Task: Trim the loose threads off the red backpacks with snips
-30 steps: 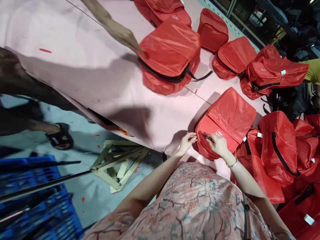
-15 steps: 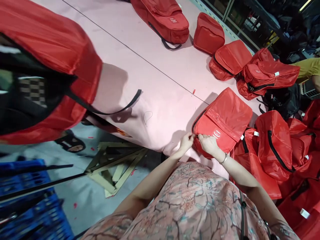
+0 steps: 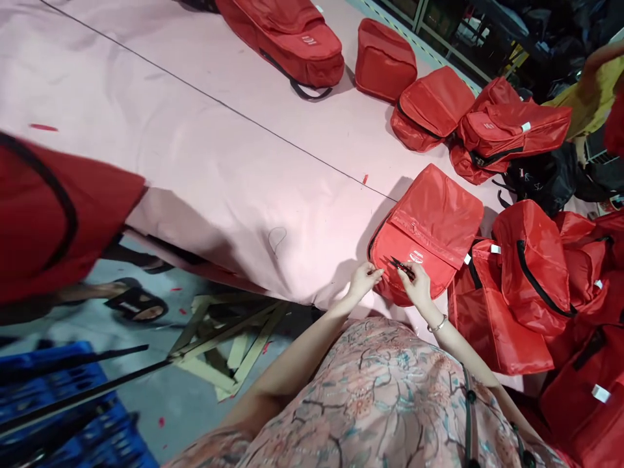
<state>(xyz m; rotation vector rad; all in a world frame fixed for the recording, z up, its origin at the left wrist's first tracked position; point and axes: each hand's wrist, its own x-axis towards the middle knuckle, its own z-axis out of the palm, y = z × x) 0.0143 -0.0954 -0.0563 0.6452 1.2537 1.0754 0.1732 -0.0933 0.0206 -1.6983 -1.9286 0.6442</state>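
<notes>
A red backpack (image 3: 436, 201) lies on the pink-covered table just in front of me, its white printed logo facing up. My right hand (image 3: 417, 287) is closed around small dark thread snips (image 3: 402, 267), whose pointed blades aim up and left over the front of the backpack. At the backpack's near left edge is my left hand (image 3: 363, 281), thumb and fingertips pinched together. Whatever is between those fingertips is too small to make out.
Several red bags stand along the table's far side, including a long one (image 3: 297, 42). A pile of red bags (image 3: 531, 260) lies at the right. Another red bag (image 3: 58, 214) is at the left edge, near another person's foot (image 3: 139, 307). Blue pallets (image 3: 73, 403) are on the floor.
My right hand has drawn back from the backpack's edge, and the snips now show. My left hand stays close to the edge. At the left, the large red bag has turned and shifted away leftward.
</notes>
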